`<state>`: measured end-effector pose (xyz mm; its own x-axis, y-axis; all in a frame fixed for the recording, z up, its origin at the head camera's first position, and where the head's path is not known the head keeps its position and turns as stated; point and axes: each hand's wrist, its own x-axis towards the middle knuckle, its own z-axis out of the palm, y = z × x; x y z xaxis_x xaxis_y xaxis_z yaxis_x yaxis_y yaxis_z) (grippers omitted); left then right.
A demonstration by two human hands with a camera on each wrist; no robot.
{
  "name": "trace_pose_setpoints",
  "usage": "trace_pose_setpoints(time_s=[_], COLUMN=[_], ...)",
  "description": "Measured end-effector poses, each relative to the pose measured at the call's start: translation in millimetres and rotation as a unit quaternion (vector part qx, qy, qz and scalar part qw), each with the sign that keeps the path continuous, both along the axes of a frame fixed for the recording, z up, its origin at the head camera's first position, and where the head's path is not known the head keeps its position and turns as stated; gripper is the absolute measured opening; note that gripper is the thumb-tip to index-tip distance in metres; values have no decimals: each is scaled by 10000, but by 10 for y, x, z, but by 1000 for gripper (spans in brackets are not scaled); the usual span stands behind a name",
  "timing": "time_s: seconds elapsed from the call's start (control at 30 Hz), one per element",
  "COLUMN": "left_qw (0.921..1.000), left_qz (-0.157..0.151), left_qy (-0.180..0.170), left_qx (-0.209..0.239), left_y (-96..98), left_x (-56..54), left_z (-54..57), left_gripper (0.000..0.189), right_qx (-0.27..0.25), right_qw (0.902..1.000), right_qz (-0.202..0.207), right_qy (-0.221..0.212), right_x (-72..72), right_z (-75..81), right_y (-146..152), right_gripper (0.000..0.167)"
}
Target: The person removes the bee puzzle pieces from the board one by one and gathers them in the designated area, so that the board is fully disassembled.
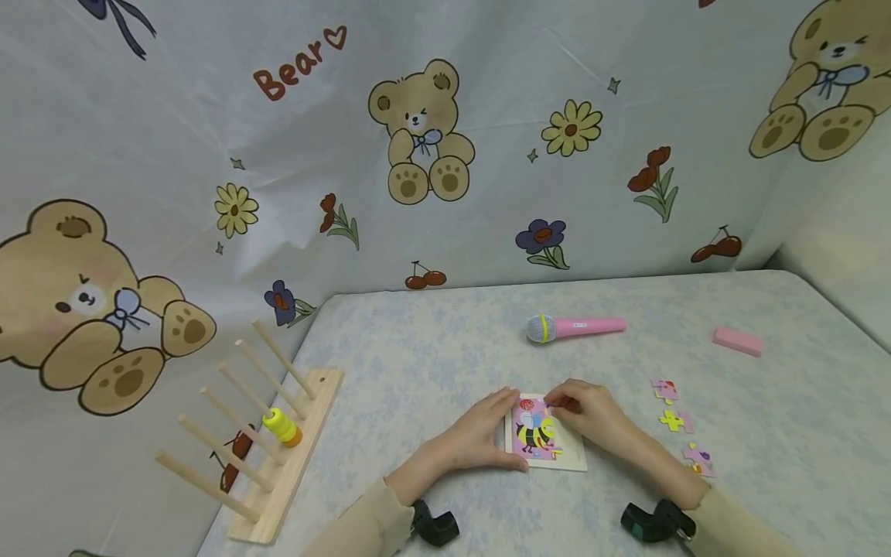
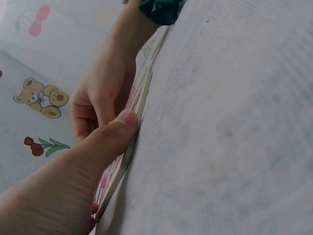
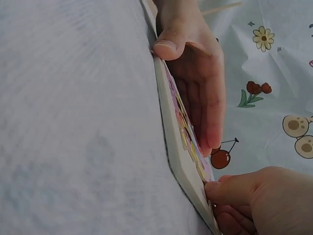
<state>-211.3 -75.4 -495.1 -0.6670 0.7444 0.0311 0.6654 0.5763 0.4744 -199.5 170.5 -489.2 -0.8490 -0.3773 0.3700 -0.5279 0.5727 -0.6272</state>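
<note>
A small jigsaw board (image 1: 571, 456) with a pale frame and a bee picture lies on the table between both hands. My left hand (image 1: 480, 437) rests along its left side, fingers extended toward the far corner and thumb on the near edge; the left wrist view shows the thumb (image 2: 117, 129) pressing that edge. At the board's upper right, my right hand (image 1: 592, 410) pinches a small purple puzzle piece (image 1: 548, 403), mostly hidden by the fingertips. In the right wrist view, the right thumb and finger (image 3: 234, 188) meet close over the assembled picture (image 3: 183, 117).
Several loose puzzle pieces (image 1: 671, 420) lie right of the right forearm. Behind are a pink toy microphone (image 1: 585, 326) and a pink block (image 1: 738, 340). A wooden peg rack (image 1: 306, 433) with yellow and orange beads (image 1: 281, 425) on one peg stands at the left.
</note>
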Motion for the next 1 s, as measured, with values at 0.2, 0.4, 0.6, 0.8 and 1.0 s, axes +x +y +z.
trace_pose_setpoints(time_s=[0.2,0.4,0.6,0.8,1.0], left_qw=[10000,10000,10000,10000,10000], left_qz=[0,-8,3,31,59], left_qy=[32,66,66,46,16], left_qx=[-2,-13,-53,-64,-65], left_y=[-3,6,18,17,14], left_x=[8,-9,-12,1,13], left_z=[4,-5,4,-3,-25], left_gripper=[105,106,106,106,106], right_qx=[-44,-161,-278,-247,-227], right_qw=[10000,9998,9995,9992,9988], right_qz=[26,50,67,-21,-35], right_qy=[28,-42,-133,-307,-423], right_x=[-11,-7,-5,-3,23], right_z=[-16,9,3,-13,-3], right_y=[-14,-12,-6,-13,-28], right_gripper=[18,16,16,23,25])
